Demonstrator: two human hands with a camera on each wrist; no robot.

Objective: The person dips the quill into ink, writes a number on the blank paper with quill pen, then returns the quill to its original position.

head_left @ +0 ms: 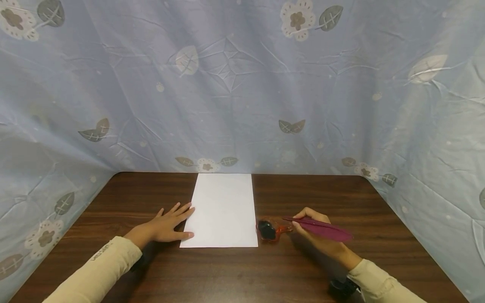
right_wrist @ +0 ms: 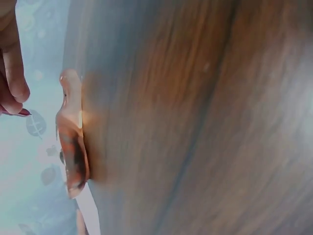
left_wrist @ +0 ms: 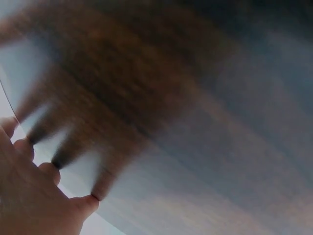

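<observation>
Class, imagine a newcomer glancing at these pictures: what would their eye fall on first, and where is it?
Probably the magenta feather, held in the right hand over the right half of the dark wooden table. Next, the white sheet near the table's middle, with the left hand spread at its left edge. Beside its right edge sits a glossy orange dish with something dark in it.
</observation>
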